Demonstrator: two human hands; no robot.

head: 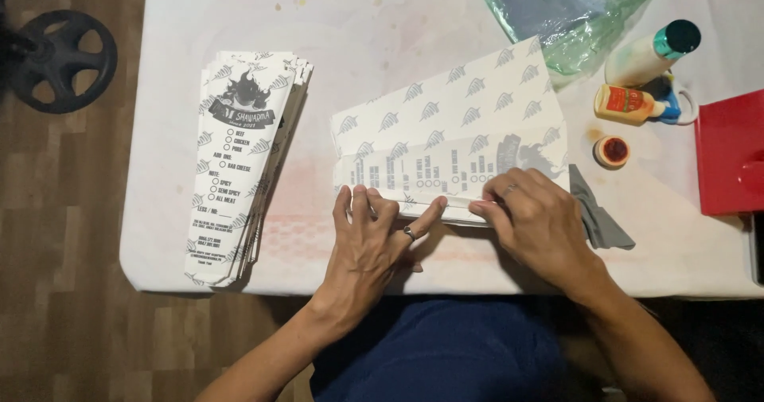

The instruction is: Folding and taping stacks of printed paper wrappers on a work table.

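While both your hands lay on the printed paper sheet (454, 135), it rested flat on the white surface (382, 20) directly ahead of you, its long axis running left to right and rising a little toward the right. The near edge was turned over into a narrow fold (458, 207), and that fold ran along the same axis, straight between your two hands.

Your left hand (374, 239) lay palm down with the fingers spread, its grip open and flat; the forefinger stretched rightward along the fold and pressed it down. Your right hand (537, 215) had its fingers curled and drawn together, the tips pinching and pressing the folded edge just beside the left forefinger. The two hands nearly met at the middle of the fold, so neither was clearly nearer; the longer unpressed stretch of fold appeared to lie under and beyond the right hand.

Well apart to the left sat a stack of finished paper sleeves (243, 163), lying lengthwise away from you. Just beside the right hand lay a grey cloth (601, 223). Farther right stood a small glue bottle (629, 103), its round cap (611, 151), a white bottle with a teal top (652, 52), and a red box (728, 151). A clear green plastic bag (565, 8) lay at the far edge, touching the sheet's upper corner.
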